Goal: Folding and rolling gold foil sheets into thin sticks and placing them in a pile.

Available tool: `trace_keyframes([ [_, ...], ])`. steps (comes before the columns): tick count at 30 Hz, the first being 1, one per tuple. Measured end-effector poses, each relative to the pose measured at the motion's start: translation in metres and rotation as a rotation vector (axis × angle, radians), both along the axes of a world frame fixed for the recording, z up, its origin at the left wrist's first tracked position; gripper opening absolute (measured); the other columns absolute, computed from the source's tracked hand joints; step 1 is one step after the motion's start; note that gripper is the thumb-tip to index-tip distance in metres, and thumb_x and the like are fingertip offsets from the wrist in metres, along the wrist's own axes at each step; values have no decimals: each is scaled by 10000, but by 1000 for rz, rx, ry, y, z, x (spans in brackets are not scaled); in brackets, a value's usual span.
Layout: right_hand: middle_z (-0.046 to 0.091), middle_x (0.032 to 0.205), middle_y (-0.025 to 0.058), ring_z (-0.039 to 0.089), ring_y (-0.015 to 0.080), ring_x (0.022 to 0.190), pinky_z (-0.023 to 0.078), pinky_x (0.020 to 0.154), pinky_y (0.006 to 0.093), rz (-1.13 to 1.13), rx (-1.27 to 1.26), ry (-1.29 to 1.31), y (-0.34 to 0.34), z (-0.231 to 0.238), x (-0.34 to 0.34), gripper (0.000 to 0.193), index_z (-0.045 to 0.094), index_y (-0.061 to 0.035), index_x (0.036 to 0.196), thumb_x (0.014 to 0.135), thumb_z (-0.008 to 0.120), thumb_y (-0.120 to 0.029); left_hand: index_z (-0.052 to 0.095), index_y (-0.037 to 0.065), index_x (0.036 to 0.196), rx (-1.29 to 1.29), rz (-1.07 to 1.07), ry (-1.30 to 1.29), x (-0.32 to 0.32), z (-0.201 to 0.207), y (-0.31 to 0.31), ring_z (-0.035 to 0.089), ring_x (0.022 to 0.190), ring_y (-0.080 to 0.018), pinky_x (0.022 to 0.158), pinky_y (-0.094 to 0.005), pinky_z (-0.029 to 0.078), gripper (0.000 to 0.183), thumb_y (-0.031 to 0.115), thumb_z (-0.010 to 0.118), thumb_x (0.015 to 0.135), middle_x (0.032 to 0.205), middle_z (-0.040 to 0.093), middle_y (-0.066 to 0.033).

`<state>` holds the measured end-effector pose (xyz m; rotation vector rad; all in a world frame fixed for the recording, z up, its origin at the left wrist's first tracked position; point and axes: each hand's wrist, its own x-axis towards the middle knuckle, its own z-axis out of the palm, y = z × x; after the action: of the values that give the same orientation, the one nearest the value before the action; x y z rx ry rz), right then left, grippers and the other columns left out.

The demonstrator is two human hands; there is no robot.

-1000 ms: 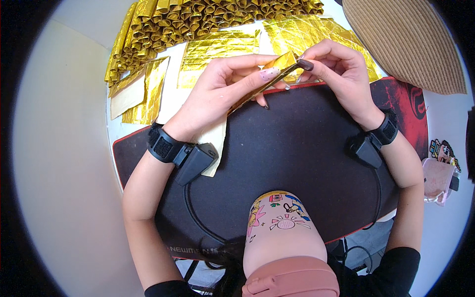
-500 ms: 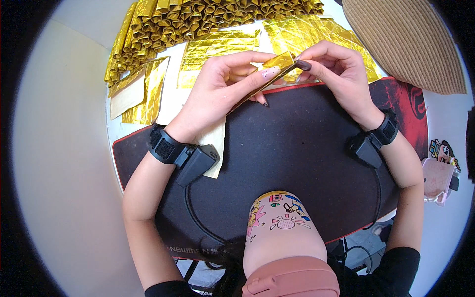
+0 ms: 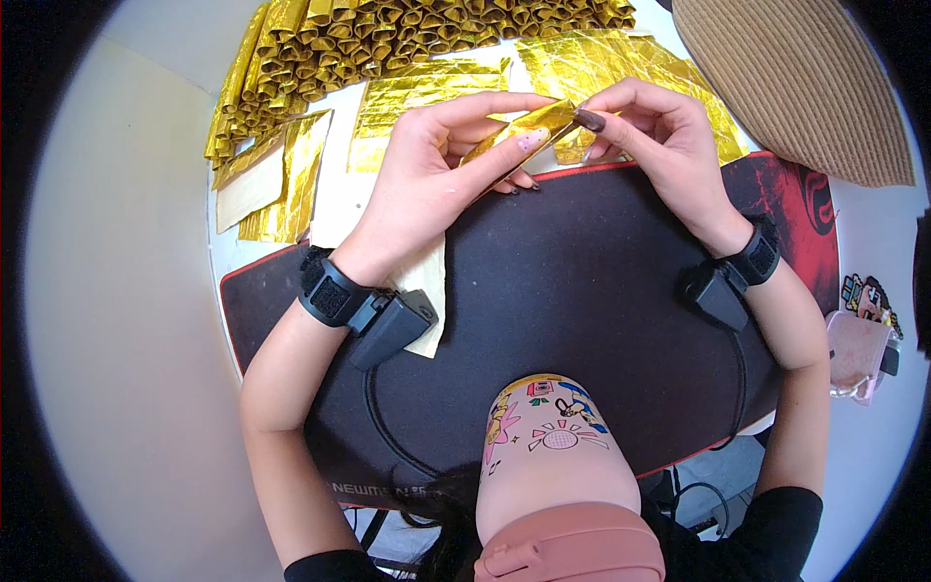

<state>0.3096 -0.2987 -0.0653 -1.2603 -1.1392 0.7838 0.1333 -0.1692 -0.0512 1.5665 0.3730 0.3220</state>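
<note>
A folded sheet of gold foil paper (image 3: pixel 545 118) is held up over the far edge of the dark mat. My left hand (image 3: pixel 427 160) is closed on its body, thumb lying along the near side and fingers behind. At the sheet's right end, my right hand (image 3: pixel 659 136) pinches the corner between thumb and fingertips. Below my left wrist, a strip of cream paper (image 3: pixel 430 291) hangs or lies over the mat; whether it joins the held sheet is hidden by my hand and wrist.
Rolled gold foil tubes (image 3: pixel 388 39) are piled at the back. Flat gold foil sheets (image 3: pixel 621 73) lie in front of them. A ribbed tan object (image 3: pixel 805 82) stands at far right. A pink cup (image 3: pixel 558 466) with a lid is close to me on the dark mat (image 3: pixel 582 291).
My left hand has slid slightly right and nearer the right hand along the foil paper. More of the gold face shows above my left thumb. The right hand stays nearly in place.
</note>
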Motion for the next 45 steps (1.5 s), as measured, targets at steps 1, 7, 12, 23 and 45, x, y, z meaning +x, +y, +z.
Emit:
trace_keyframes([
  [1,628,846,17,600,64,698,494,629,182,0,0,1,0,0,0,142,638,13,958,883,603,-103,570,41,1193,-3,2,0,0,0,0,638,699,-85,644,-191,509,311,94,599,888,788,661,-28],
  [7,627,837,9,596,58,694,493,623,175,-8,-2,3,1,0,0,137,643,-4,947,883,609,-121,580,28,1191,-20,38,-30,2,-5,-5,644,728,-98,653,-199,517,315,76,603,881,906,671,-69],
  [12,617,784,-25,529,7,593,423,523,143,-95,-20,-25,2,-1,-3,130,645,-25,958,881,613,-124,576,2,1188,41,33,-47,5,-8,-5,644,745,-109,657,-213,521,322,68,609,875,971,664,-90],
  [23,503,677,-82,366,-46,471,256,401,138,-264,14,-32,3,0,-11,86,612,-48,928,895,595,-126,539,-1,1211,-144,11,-86,8,0,-8,637,789,-123,706,-239,529,358,35,612,863,1015,654,-106],
  [45,526,723,-38,420,-19,499,340,444,140,-281,-35,23,1,0,-6,122,596,-29,965,890,598,-126,636,8,901,64,210,-89,2,-5,-1,637,779,-86,662,-191,503,122,42,693,799,879,675,-62],
])
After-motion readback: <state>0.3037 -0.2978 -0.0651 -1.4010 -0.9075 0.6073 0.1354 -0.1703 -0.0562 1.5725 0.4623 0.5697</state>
